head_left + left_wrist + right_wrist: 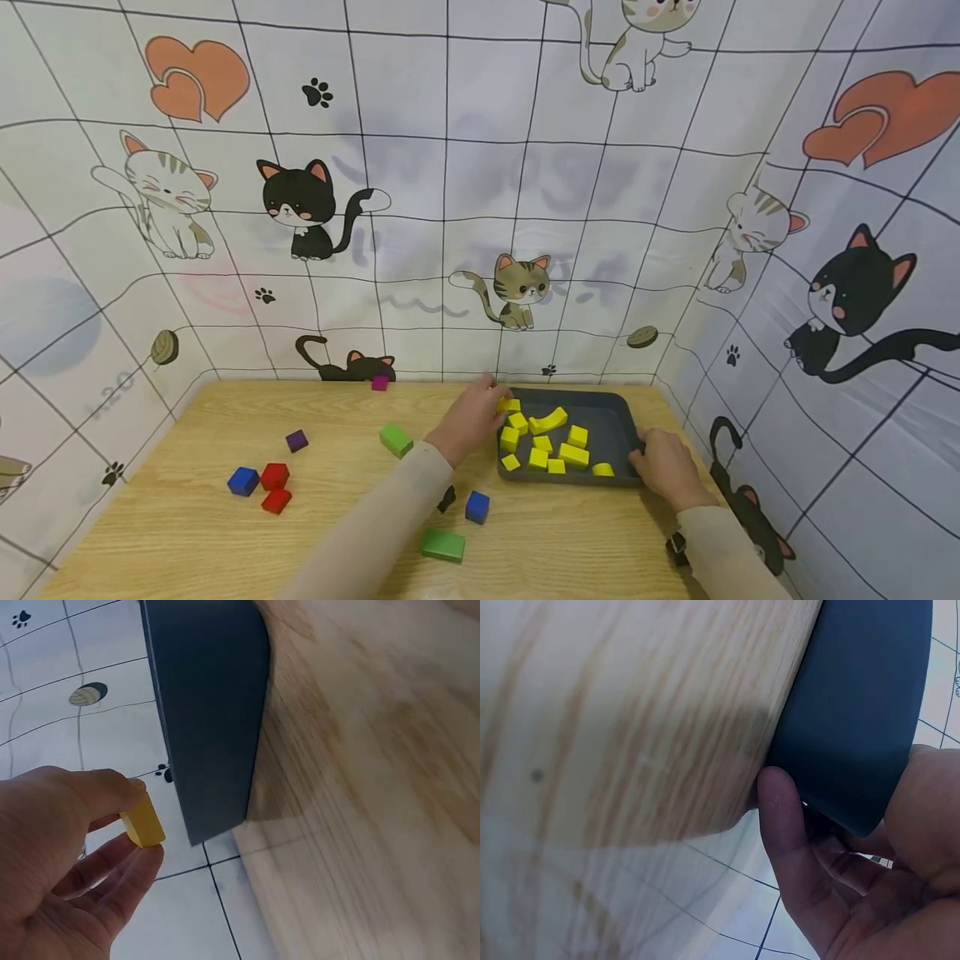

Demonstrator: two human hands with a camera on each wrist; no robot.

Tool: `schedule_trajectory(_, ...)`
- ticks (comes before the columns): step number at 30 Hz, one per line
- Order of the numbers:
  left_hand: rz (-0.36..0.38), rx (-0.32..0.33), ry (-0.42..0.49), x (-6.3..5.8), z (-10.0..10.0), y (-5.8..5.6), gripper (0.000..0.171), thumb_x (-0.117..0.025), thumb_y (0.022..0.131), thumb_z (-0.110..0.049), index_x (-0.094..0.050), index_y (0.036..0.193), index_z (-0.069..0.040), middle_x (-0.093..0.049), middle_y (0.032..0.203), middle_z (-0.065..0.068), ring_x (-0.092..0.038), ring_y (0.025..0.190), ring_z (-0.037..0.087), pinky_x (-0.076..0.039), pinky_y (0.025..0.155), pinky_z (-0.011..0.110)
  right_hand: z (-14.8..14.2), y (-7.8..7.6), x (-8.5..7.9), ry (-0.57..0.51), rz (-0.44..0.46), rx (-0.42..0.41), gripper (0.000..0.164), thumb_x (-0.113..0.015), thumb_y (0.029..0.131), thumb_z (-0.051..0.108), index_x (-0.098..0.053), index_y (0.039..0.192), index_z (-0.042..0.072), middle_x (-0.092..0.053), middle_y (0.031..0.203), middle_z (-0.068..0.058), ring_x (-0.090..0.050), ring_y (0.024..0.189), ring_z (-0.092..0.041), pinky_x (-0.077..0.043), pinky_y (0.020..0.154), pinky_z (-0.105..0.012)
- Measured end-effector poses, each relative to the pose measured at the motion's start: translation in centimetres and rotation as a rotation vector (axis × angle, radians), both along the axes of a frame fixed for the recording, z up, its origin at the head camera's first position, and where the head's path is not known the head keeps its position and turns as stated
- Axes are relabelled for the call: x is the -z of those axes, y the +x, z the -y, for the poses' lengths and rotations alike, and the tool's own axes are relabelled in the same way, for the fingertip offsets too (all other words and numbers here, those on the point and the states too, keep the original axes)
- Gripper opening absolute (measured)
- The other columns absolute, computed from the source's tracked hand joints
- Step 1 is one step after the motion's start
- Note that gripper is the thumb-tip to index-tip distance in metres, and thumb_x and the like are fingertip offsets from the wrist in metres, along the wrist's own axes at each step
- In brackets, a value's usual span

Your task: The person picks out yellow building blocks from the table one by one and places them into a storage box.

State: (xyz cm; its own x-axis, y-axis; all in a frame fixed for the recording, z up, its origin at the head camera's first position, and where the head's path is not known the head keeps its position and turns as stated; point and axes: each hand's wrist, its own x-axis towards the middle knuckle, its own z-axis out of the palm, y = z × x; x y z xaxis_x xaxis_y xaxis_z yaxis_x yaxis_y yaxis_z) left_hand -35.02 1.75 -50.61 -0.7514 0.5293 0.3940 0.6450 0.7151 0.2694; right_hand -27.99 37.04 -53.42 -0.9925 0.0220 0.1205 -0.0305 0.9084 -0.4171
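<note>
My left hand (467,418) pinches a small yellow block (142,823) between thumb and fingertips, at the left end of a dark grey tray (617,425). In the left wrist view the block hangs beside the tray's outer wall, apart from it. Several yellow blocks (574,455) lie in the tray, along with a curved yellow piece (548,420). At the tray's right end my right hand (670,469) grips the edge. The right wrist view shows its fingers (781,817) against the tray wall; part of that hold is hidden.
Left on the wooden table (337,517) lie a blue block (243,481), two red blocks (275,476) and a purple block (297,441). A magenta block (379,383) sits at the back. Green blocks (442,545) and another blue block (477,507) are nearer the middle. Patterned cloth walls surround the table.
</note>
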Motion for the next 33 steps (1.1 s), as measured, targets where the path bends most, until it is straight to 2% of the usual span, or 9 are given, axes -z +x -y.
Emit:
schedule_trajectory(3,0.008,0.013,-0.020,0.0,-1.1,-0.5,0.029,-0.074,0.092,-0.012,-0.068,0.121,-0.011,-0.054,0.114,0.003,-0.054,0.095,0.013,-0.050,0.080,0.019,0.1,0.0,0.0,-0.002,-0.013,-0.005,0.052,-0.067,0.091,0.008,-0.052,0.136,-0.013,-0.054,0.129,-0.036,-0.038,0.041,-0.015,-0.038,0.040,-0.032)
schedule_trajectory(7,0.049,0.001,-0.072,0.1,-2.5,-1.0,0.030,-0.073,0.093,-0.014,-0.068,0.122,-0.014,-0.053,0.116,0.002,-0.053,0.096,0.012,-0.050,0.084,0.019,0.0,0.1,0.0,0.019,-0.012,-0.003,0.051,-0.067,0.091,0.008,-0.052,0.135,-0.013,-0.055,0.130,-0.036,-0.051,0.053,-0.018,-0.039,0.044,-0.033)
schedule_trajectory(9,0.062,-0.002,-0.088,0.2,-3.1,-1.3,0.029,-0.073,0.094,-0.014,-0.068,0.123,-0.016,-0.053,0.116,0.002,-0.054,0.098,0.011,-0.050,0.086,0.019,0.0,0.1,-0.1,0.027,-0.007,0.001,0.052,-0.068,0.090,0.008,-0.052,0.135,-0.013,-0.055,0.130,-0.035,-0.053,0.056,-0.019,-0.040,0.046,-0.033)
schedule_trajectory(11,0.062,0.001,-0.095,0.3,-3.5,-1.5,0.029,-0.071,0.095,-0.013,-0.068,0.123,-0.016,-0.053,0.117,0.001,-0.054,0.100,0.011,-0.049,0.087,0.019,0.1,0.1,-0.1,0.026,-0.008,0.001,0.051,-0.068,0.091,0.008,-0.053,0.135,-0.013,-0.055,0.130,-0.035,-0.051,0.053,-0.018,-0.040,0.044,-0.033)
schedule_trajectory(16,0.038,0.012,-0.117,0.2,-4.1,-1.6,0.029,-0.069,0.096,-0.009,-0.068,0.124,-0.015,-0.054,0.117,0.003,-0.056,0.102,0.013,-0.050,0.085,0.018,0.1,0.0,-0.2,0.017,-0.019,-0.006,0.051,-0.068,0.091,0.007,-0.052,0.135,-0.013,-0.056,0.128,-0.035,-0.040,0.043,-0.014,-0.038,0.041,-0.032)
schedule_trajectory(20,0.010,0.023,-0.152,-0.3,-4.9,-1.6,0.030,-0.071,0.094,-0.007,-0.068,0.123,-0.016,-0.055,0.115,0.002,-0.057,0.101,0.013,-0.051,0.085,0.018,-0.1,0.0,-0.2,0.010,-0.023,-0.009,0.051,-0.068,0.091,0.007,-0.052,0.136,-0.012,-0.057,0.127,-0.035,-0.035,0.041,-0.012,-0.037,0.039,-0.031)
schedule_trajectory(26,-0.010,0.027,-0.212,-0.4,-6.3,-1.9,0.032,-0.071,0.095,-0.008,-0.068,0.125,-0.018,-0.056,0.118,0.001,-0.057,0.105,0.014,-0.051,0.085,0.018,-0.1,0.0,-0.1,0.016,-0.016,-0.002,0.051,-0.067,0.091,0.007,-0.052,0.136,-0.012,-0.056,0.129,-0.035,-0.041,0.044,-0.015,-0.038,0.042,-0.032)
schedule_trajectory(33,0.029,0.008,-0.257,-0.4,-7.0,-1.9,0.032,-0.074,0.094,-0.014,-0.068,0.125,-0.018,-0.059,0.118,0.001,-0.058,0.104,0.013,-0.052,0.085,0.020,-0.1,0.0,0.0,0.030,-0.009,0.007,0.052,-0.068,0.091,0.009,-0.052,0.137,-0.011,-0.054,0.131,-0.035,-0.043,0.047,-0.016,-0.038,0.043,-0.032)
